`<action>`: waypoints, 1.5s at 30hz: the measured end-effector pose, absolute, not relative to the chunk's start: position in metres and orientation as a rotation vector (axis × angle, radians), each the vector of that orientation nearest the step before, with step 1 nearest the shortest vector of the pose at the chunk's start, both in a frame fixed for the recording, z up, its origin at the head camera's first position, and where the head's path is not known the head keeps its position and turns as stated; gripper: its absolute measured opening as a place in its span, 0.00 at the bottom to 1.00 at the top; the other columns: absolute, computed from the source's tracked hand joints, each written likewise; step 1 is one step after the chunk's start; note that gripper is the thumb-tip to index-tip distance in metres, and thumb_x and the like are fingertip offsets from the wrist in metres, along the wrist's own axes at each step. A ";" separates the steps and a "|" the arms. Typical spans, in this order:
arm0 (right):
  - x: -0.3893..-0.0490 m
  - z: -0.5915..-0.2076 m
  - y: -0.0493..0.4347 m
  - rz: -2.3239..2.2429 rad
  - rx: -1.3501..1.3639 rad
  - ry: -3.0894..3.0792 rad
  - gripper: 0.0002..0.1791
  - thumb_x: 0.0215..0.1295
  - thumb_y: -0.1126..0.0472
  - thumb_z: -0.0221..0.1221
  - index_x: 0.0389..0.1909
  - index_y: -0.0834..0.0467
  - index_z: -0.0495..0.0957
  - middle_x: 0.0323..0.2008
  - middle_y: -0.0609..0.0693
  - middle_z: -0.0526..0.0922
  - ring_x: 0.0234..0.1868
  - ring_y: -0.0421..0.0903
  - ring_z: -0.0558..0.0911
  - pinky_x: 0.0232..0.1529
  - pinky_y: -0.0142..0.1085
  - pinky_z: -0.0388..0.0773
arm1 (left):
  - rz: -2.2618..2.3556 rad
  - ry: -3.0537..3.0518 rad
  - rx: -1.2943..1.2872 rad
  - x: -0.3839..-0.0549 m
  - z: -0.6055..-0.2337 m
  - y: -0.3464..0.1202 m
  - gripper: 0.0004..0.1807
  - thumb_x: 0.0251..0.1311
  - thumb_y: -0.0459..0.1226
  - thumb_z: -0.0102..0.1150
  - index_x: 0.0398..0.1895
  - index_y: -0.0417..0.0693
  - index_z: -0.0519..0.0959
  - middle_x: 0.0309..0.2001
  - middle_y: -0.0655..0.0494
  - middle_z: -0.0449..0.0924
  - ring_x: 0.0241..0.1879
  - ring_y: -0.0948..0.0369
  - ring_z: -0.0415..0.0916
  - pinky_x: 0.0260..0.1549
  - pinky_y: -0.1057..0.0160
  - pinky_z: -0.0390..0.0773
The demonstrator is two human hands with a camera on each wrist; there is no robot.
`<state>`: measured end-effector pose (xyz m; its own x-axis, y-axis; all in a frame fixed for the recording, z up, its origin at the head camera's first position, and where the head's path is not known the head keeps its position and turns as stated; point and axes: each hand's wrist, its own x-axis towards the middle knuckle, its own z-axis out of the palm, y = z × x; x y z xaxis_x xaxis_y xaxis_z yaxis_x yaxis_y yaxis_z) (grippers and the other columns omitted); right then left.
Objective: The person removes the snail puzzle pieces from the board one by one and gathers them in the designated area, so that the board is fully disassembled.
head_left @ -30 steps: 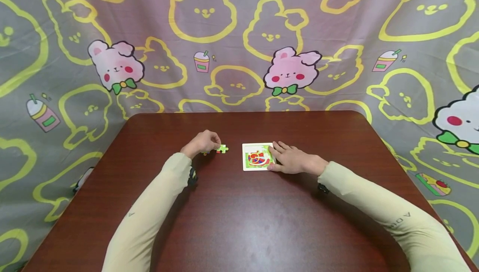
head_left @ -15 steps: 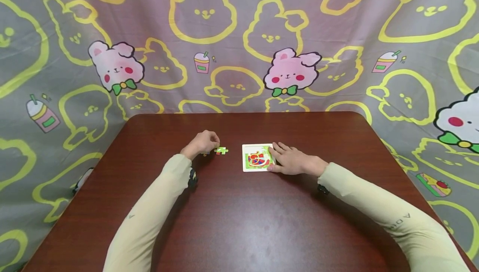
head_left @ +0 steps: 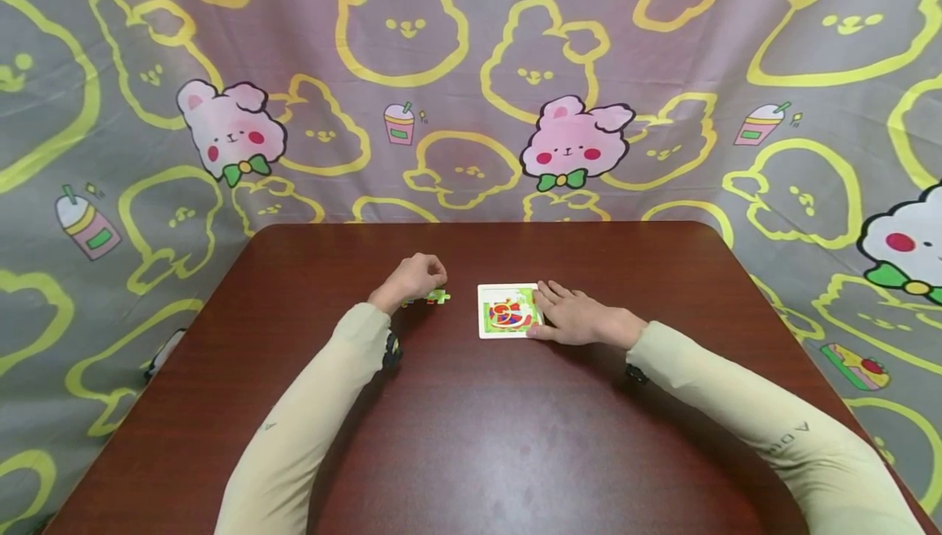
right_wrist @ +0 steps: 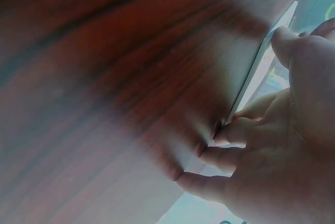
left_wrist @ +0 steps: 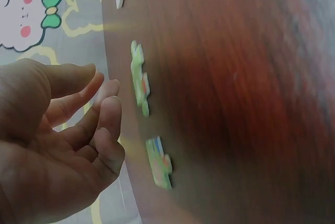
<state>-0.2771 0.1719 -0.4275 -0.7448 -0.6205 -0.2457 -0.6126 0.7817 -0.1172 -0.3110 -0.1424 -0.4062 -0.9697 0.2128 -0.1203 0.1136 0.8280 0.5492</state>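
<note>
My left hand (head_left: 414, 278) hovers over two jigsaw pieces at the middle left of the table, its thumb and fingers loosely curled. In the left wrist view no piece shows between the fingertips. One green piece (left_wrist: 138, 80) with a red patch lies beside them on the wood; a second piece (left_wrist: 158, 164), green with blue and red, lies below it in that view. My right hand (head_left: 577, 318) rests with spread fingers on the right edge of a white-framed puzzle board (head_left: 482, 310). A red and blue picture on green fills part of the board.
The brown wooden table (head_left: 471, 420) carries the board and loose pieces near its middle. Behind its far edge hangs a grey curtain (head_left: 456, 101) with yellow outlines and pink rabbit heads.
My left hand has drawn up off the green piece and shifted slightly right, above it. The right hand stays at the board's right edge.
</note>
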 end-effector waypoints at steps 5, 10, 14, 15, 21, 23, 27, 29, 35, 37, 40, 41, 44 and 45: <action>-0.276 -0.426 0.173 -0.049 -0.945 2.697 0.48 0.70 0.33 0.45 0.76 0.65 0.48 0.77 0.64 0.47 0.77 0.64 0.49 0.69 0.63 0.56 | 0.866 2.804 0.272 -0.311 -0.408 -0.126 0.09 0.68 0.41 0.56 0.44 0.47 0.80 0.43 0.51 0.81 0.33 0.59 0.75 0.33 0.62 0.75; -0.276 -0.428 0.173 -0.054 -0.948 2.692 0.48 0.70 0.32 0.45 0.76 0.65 0.48 0.77 0.65 0.47 0.77 0.64 0.49 0.69 0.64 0.56 | 0.887 2.784 0.290 -0.311 -0.409 -0.109 0.09 0.67 0.40 0.57 0.44 0.47 0.80 0.39 0.50 0.81 0.23 0.62 0.73 0.21 0.67 0.73; -0.276 -0.429 0.173 -0.045 -0.960 2.704 0.48 0.70 0.33 0.45 0.76 0.65 0.49 0.76 0.65 0.48 0.77 0.64 0.50 0.69 0.63 0.56 | 0.888 2.787 0.327 -0.310 -0.409 -0.095 0.09 0.67 0.40 0.57 0.45 0.47 0.80 0.39 0.51 0.81 0.26 0.62 0.75 0.23 0.67 0.73; -0.277 -0.429 0.173 -0.040 -0.962 2.708 0.48 0.70 0.33 0.46 0.75 0.65 0.49 0.76 0.65 0.49 0.77 0.64 0.50 0.69 0.63 0.56 | 0.888 2.787 0.339 -0.310 -0.409 -0.092 0.09 0.66 0.40 0.57 0.45 0.47 0.80 0.39 0.51 0.82 0.28 0.61 0.76 0.26 0.66 0.74; -0.276 -0.429 0.170 -0.017 -0.977 2.728 0.48 0.70 0.33 0.46 0.75 0.66 0.51 0.75 0.67 0.51 0.76 0.65 0.52 0.68 0.63 0.58 | 0.920 2.767 0.412 -0.310 -0.410 -0.074 0.12 0.65 0.39 0.59 0.49 0.45 0.80 0.44 0.50 0.83 0.39 0.57 0.79 0.40 0.61 0.77; -0.276 -0.429 0.170 -0.018 -0.977 2.727 0.48 0.70 0.33 0.46 0.75 0.66 0.51 0.75 0.67 0.52 0.76 0.65 0.52 0.68 0.63 0.58 | 0.930 2.752 0.427 -0.310 -0.411 -0.069 0.14 0.65 0.40 0.59 0.51 0.44 0.79 0.44 0.49 0.83 0.41 0.57 0.78 0.41 0.60 0.78; -0.276 -0.428 0.169 -0.022 -0.970 2.718 0.48 0.70 0.33 0.45 0.75 0.66 0.51 0.75 0.66 0.51 0.76 0.65 0.52 0.68 0.63 0.58 | 0.960 2.710 0.451 -0.308 -0.413 -0.062 0.17 0.65 0.40 0.60 0.54 0.44 0.78 0.43 0.50 0.83 0.37 0.60 0.80 0.37 0.64 0.77; -0.277 -0.428 0.170 -0.021 -0.954 2.713 0.48 0.70 0.32 0.45 0.75 0.65 0.50 0.76 0.66 0.50 0.77 0.64 0.50 0.69 0.63 0.57 | 0.988 2.686 0.459 -0.308 -0.414 -0.059 0.17 0.65 0.39 0.60 0.55 0.44 0.77 0.42 0.49 0.84 0.34 0.61 0.81 0.34 0.66 0.78; -0.278 -0.428 0.171 -0.021 -0.943 2.712 0.48 0.70 0.33 0.45 0.75 0.65 0.50 0.76 0.66 0.50 0.77 0.64 0.50 0.69 0.63 0.57 | 0.987 2.692 0.498 -0.307 -0.416 -0.047 0.17 0.64 0.39 0.61 0.55 0.45 0.78 0.43 0.49 0.84 0.36 0.60 0.81 0.35 0.66 0.78; -0.278 -0.428 0.171 -0.014 -0.949 2.717 0.48 0.70 0.33 0.45 0.75 0.66 0.50 0.76 0.66 0.50 0.76 0.65 0.51 0.69 0.63 0.57 | 0.962 2.715 0.524 -0.307 -0.417 -0.043 0.17 0.63 0.39 0.62 0.54 0.46 0.79 0.45 0.49 0.85 0.41 0.59 0.81 0.40 0.64 0.78; -0.278 -0.429 0.170 0.002 -0.953 2.725 0.48 0.70 0.33 0.45 0.75 0.66 0.51 0.76 0.66 0.51 0.76 0.65 0.51 0.68 0.63 0.58 | 0.948 2.717 0.539 -0.307 -0.420 -0.038 0.17 0.63 0.40 0.62 0.53 0.46 0.80 0.47 0.49 0.84 0.45 0.57 0.80 0.44 0.62 0.78; -0.278 -0.429 0.170 0.003 -0.958 2.729 0.48 0.70 0.33 0.45 0.75 0.66 0.51 0.75 0.66 0.51 0.76 0.65 0.52 0.68 0.63 0.58 | 0.944 2.718 0.538 -0.307 -0.421 -0.036 0.16 0.62 0.40 0.62 0.53 0.47 0.80 0.48 0.49 0.84 0.46 0.57 0.80 0.45 0.61 0.78; -0.278 -0.430 0.170 0.003 -0.963 2.728 0.48 0.70 0.33 0.45 0.75 0.66 0.51 0.75 0.66 0.52 0.76 0.65 0.52 0.68 0.63 0.59 | 0.930 2.715 0.513 -0.307 -0.425 -0.033 0.16 0.62 0.40 0.63 0.53 0.49 0.80 0.48 0.50 0.84 0.46 0.58 0.79 0.45 0.62 0.78; -0.278 -0.430 0.170 0.000 -0.966 2.726 0.48 0.70 0.33 0.45 0.75 0.66 0.51 0.75 0.67 0.52 0.76 0.65 0.52 0.68 0.63 0.59 | 0.916 2.721 0.508 -0.307 -0.426 -0.032 0.16 0.61 0.40 0.63 0.53 0.50 0.81 0.48 0.51 0.84 0.46 0.59 0.79 0.45 0.62 0.78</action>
